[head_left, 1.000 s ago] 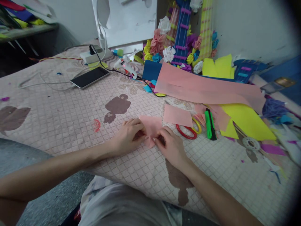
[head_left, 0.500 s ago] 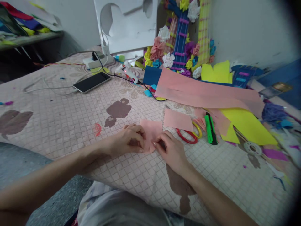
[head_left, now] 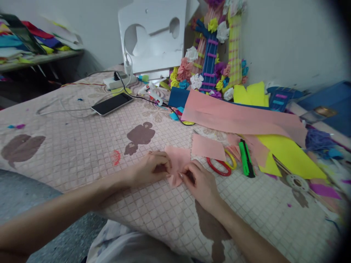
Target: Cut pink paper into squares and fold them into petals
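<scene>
A small square of pink crepe paper [head_left: 178,157] lies on the patterned tablecloth between my hands, its near edge puckered. My left hand [head_left: 153,167] pinches the paper's left side near the lower edge. From the right, my right hand [head_left: 199,180] pinches the opposite side, thumb and forefinger together. Just beyond my right hand is a second pink paper piece [head_left: 208,147], which partly covers scissors [head_left: 222,168] with red and yellow handles. A green box cutter [head_left: 246,159] lies to the right of the scissors.
Long pink paper [head_left: 241,117] and yellow paper [head_left: 293,155] spread over the right side. A phone [head_left: 112,104] on a cable, a hot glue gun [head_left: 152,93] and a power strip [head_left: 119,81] are farther back. Decorated paper guitars [head_left: 210,62] lean at the wall beside white foam [head_left: 153,40].
The near edge of the pink paper is more gathered between my fingers. My hands keep nearly the same place on it, and the whole view has shifted slightly.
</scene>
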`<state>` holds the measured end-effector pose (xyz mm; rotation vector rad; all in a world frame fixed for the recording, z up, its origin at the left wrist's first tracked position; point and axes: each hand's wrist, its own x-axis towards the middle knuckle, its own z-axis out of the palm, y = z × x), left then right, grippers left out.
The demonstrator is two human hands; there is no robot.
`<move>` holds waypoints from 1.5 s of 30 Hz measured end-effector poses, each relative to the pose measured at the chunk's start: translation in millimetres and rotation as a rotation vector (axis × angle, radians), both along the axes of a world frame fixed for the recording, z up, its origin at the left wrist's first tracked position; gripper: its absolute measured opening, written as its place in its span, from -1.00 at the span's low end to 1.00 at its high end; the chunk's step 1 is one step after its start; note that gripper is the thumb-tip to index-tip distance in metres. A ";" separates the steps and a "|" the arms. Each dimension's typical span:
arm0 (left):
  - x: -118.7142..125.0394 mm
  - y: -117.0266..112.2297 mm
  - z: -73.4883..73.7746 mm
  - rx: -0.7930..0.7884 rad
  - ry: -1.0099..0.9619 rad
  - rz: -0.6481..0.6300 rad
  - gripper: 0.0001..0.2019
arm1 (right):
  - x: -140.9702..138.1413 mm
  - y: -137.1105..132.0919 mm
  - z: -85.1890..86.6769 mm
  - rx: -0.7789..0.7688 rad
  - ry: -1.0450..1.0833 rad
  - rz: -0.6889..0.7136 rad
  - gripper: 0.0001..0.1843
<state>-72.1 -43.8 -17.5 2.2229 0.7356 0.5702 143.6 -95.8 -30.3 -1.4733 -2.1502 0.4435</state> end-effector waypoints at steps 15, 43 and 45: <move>19.6 -19.4 -4.8 0.140 0.177 0.312 -0.96 | -0.1 -0.1 -1.8 0.019 -0.024 -0.003 -0.90; 17.7 -16.5 -3.7 0.105 0.179 0.267 -0.95 | -0.4 -1.0 -0.4 0.000 -0.016 -0.028 -0.95; 18.1 -17.2 -3.1 0.092 0.185 0.265 -0.96 | -0.5 -1.1 -0.5 0.000 -0.018 -0.032 -0.94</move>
